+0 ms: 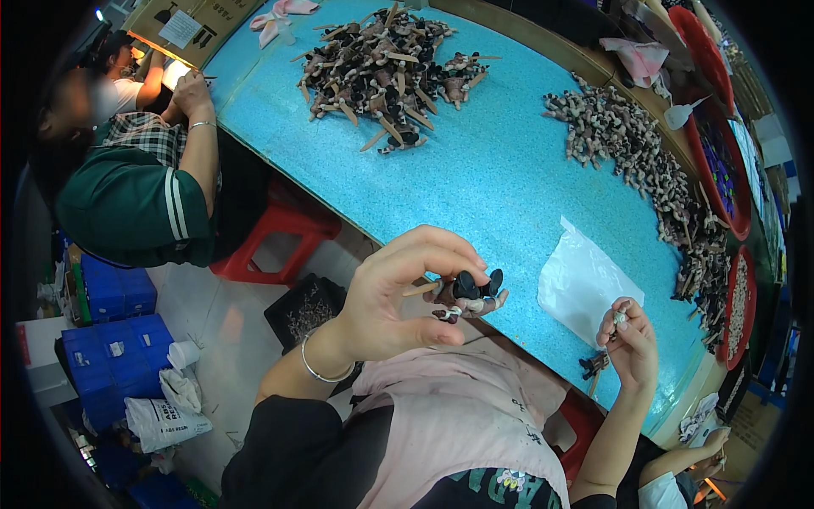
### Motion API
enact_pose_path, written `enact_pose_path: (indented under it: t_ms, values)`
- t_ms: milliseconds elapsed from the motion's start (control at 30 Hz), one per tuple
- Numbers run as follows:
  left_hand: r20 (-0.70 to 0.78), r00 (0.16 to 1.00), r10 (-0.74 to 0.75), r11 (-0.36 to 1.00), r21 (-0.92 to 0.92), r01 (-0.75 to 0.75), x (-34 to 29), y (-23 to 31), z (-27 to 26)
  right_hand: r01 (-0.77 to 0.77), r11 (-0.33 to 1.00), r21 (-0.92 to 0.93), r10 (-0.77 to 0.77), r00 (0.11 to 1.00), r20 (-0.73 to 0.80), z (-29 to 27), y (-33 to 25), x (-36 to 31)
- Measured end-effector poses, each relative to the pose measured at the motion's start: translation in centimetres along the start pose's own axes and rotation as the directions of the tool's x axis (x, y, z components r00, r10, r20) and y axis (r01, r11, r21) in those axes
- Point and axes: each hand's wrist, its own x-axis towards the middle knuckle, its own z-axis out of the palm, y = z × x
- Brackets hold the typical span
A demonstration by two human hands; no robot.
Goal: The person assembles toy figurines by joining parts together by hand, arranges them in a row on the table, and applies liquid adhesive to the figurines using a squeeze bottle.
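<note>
My left hand is closed round a small figurine with black rounded parts, a pale and brown body and a wooden stick poking out toward my palm. It is raised at the near edge of the blue-topped table. Farther right, my right hand pinches a tiny white-and-brown piece between thumb and fingers; its exact kind is too small to make out. Beside that hand, a dark figurine on a stick lies on the table. A white translucent plastic sheet lies flat between my hands.
A heap of figurines on sticks covers the far table. Many small pale and dark parts line the right side, near red trays. At left, a co-worker in a green sleeve sits by a red stool; blue crates stand below.
</note>
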Motion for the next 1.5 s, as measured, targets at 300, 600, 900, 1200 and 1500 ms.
enact_pose_path:
  t_ms: [300,600,900,1200,1500]
  values:
    - [-0.04,0.997,0.067,0.986,0.154,-0.06,0.3,0.1,0.0,-0.006,1.0,0.017,0.006,1.0,-0.001,0.0,0.4,-0.5]
    - [-0.672,0.718,0.184,0.703,0.6,0.382,1.6,-11.0,-11.8,0.082,0.971,-0.226,-0.14,0.957,-0.255,-1.3,0.1,-1.8]
    - [-0.423,0.847,0.322,0.317,0.891,0.325,3.4,-11.2,-4.9,0.075,0.703,-0.707,-0.436,0.831,-0.346,-2.9,1.2,-1.8]
    - [0.479,0.877,-0.021,0.841,0.483,-0.244,-0.8,-6.9,13.9,0.166,0.266,-0.95,-0.629,0.777,-0.04,-2.1,2.6,2.1]
    - [0.659,0.752,-0.014,0.857,0.396,-0.331,0.5,-7.7,21.4,0.234,0.818,-0.526,-0.479,0.783,-0.397,-3.7,1.7,-1.3]
